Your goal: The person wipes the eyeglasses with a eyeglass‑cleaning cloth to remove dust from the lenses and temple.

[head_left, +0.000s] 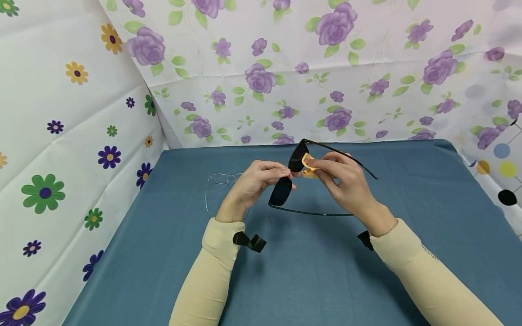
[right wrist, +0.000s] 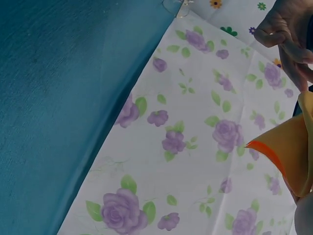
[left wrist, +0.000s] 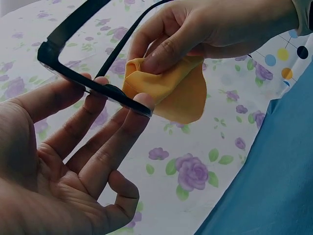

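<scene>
Black sunglasses (head_left: 280, 191) with dark lenses are held up above the table, their temples pointing right. My left hand (head_left: 261, 181) pinches the frame near the bridge between thumb and fingertips. In my right hand (head_left: 346, 181) is a folded yellow cloth (left wrist: 171, 90), gripped by thumb and fingers. In the head view the cloth lies against the inner side of the upper lens (head_left: 299, 157). From the left wrist, the cloth appears right behind the frame, close to the left fingertips. The right wrist view catches the cloth (right wrist: 286, 147) only at its edge.
A pair of thin clear-framed glasses (head_left: 220, 179) lies on the blue tablecloth (head_left: 310, 280) behind my left forearm, partly hidden by it. Flower-printed sheets (head_left: 261, 108) hang behind and at the left of the table.
</scene>
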{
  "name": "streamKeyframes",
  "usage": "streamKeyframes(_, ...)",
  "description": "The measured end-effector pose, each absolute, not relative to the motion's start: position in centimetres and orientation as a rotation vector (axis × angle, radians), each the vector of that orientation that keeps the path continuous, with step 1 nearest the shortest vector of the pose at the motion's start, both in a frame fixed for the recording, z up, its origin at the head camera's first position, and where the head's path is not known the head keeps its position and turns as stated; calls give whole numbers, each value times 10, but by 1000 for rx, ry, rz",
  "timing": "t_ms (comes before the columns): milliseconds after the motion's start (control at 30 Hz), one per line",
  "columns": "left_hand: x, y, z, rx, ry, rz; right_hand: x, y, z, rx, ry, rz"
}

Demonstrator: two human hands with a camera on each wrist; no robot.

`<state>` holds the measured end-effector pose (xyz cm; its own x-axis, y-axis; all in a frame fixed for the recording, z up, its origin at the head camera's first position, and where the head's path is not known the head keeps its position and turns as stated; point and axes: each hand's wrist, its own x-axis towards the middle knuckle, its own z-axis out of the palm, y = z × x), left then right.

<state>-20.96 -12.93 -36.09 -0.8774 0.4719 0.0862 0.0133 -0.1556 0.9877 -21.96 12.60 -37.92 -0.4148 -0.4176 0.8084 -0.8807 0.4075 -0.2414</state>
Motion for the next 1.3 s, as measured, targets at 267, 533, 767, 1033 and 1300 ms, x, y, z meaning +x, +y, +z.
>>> streamKeyframes(267,-209,-129,-360,569,1896,2060,-212,123,-378,1103,-2118,1224)
streamKeyframes(533,-209,-127,-362,610,1943,1981,-202,123,-369,915,-2316,1794)
streamKeyframes(767,-209,-124,-364,575,1987,1983,-204,121,-376,922,-2058,2239)
streamKeyframes(1033,-213,-122,-366,494,1824,2220,-206,136,-378,812,-1788,2410)
streamKeyframes(1300,-213,-117,-369,514,1672,2331,-195,132,-385,870,-1956,1850)
